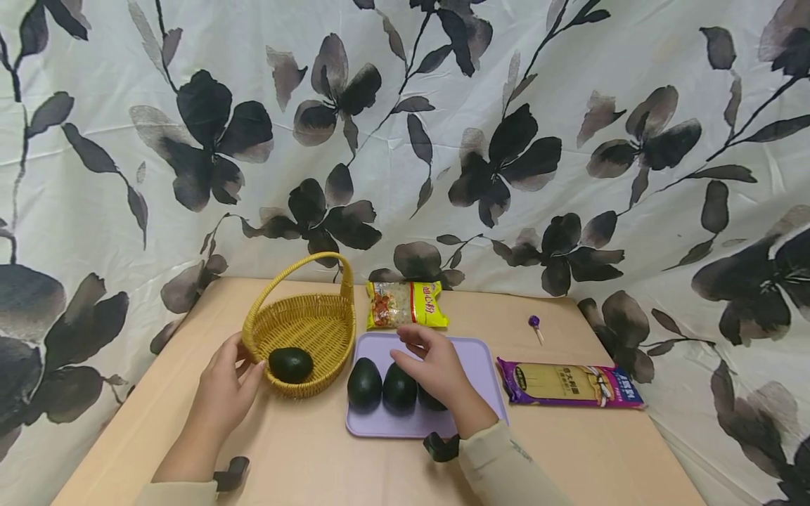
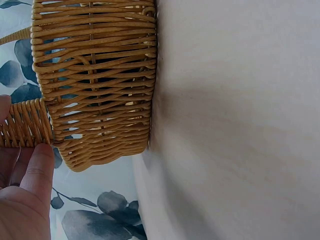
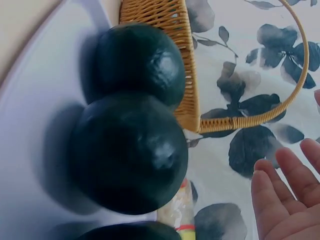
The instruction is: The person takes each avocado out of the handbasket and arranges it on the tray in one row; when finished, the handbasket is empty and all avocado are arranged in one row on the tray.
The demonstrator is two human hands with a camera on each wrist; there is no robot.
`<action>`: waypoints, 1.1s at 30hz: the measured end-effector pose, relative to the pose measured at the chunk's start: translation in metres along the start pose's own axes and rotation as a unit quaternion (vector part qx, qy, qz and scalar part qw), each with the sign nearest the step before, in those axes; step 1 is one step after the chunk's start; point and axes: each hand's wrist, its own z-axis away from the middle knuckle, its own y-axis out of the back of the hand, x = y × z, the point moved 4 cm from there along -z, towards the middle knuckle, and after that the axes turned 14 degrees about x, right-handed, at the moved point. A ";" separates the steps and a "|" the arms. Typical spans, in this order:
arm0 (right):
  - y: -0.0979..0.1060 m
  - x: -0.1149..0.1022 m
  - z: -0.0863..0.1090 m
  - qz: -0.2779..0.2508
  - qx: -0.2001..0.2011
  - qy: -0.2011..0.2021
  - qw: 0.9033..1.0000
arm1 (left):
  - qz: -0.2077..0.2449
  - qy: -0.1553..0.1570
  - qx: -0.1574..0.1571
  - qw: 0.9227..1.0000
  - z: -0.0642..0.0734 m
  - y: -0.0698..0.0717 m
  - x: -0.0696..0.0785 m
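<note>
A yellow wicker basket [image 1: 319, 320] with a tall handle stands at the left of the table, one dark green avocado [image 1: 290, 365] inside it. My left hand [image 1: 224, 390] grips the lower end of its handle; in the left wrist view the fingers lie along the woven handle base [image 2: 25, 125]. On a lilac tray [image 1: 405, 426] beside the basket lie three more avocados [image 1: 364, 384] in a row, the rightmost partly hidden by my right hand [image 1: 436, 365]. That hand hovers over the tray with fingers loosely extended, holding nothing. The right wrist view shows its fingers apart from the avocados [image 3: 130, 155].
Behind the tray lies a yellow and clear food packet [image 1: 405, 304]. To the tray's right is a purple packet of noodles [image 1: 569, 384], with a purple lollipop [image 1: 534, 322] farther back. A floral cloth [image 1: 405, 176] hangs along the table's far edge.
</note>
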 end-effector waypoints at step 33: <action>-0.078 -0.022 -0.027 0.030 -0.100 -0.018 0.994 | -0.007 0.005 -0.006 1.000 0.001 -0.002 -0.002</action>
